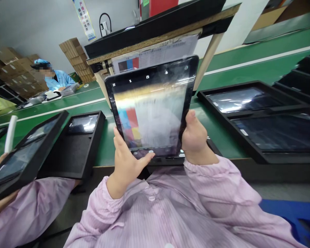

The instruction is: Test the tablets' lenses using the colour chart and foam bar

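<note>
Head view, above the green bench (222,137): tablet (151,110) held upright, screen showing a camera picture of the colour chart (155,55) fixed behind it. Left hand (125,162) clamped on the lower left edge, thumb stretched to the round button at the screen's foot. Right hand (195,137) clamped on the right edge, fingers hidden behind. Judged best practice — keep tablet square to chart, both grips firm, press lightly to avoid shake. Trays of tablets (260,117) to the right; co-worker's sleeve (28,206) at left.

Trays (74,151) (260,120) flank bare belt (217,137); shelf (157,34) overhead.
</note>
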A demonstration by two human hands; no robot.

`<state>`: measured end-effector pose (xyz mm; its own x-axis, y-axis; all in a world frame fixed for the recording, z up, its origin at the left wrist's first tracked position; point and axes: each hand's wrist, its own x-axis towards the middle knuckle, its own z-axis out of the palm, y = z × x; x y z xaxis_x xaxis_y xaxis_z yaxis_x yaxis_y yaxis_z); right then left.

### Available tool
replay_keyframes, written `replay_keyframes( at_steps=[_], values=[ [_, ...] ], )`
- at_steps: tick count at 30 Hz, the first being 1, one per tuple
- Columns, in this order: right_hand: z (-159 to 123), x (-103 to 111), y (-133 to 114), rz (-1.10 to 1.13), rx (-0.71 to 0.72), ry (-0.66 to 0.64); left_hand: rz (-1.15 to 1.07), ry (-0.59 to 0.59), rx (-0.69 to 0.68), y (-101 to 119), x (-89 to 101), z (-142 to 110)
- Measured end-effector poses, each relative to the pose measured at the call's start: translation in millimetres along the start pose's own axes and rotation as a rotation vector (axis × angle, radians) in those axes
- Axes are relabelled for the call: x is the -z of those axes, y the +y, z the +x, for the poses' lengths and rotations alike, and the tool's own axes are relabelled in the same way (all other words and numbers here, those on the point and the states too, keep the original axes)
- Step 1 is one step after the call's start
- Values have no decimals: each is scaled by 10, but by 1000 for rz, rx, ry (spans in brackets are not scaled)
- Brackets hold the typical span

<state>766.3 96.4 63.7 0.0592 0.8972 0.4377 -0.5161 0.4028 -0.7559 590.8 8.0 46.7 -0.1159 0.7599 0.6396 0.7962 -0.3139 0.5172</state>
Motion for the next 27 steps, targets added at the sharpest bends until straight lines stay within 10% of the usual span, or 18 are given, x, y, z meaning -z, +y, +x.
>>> replay_keyframes(
  at_steps=[27],
  values=[
    [-12, -13, 24, -10, -1, 50, -15, 27, -13, -29, -15, -12]
  ],
)
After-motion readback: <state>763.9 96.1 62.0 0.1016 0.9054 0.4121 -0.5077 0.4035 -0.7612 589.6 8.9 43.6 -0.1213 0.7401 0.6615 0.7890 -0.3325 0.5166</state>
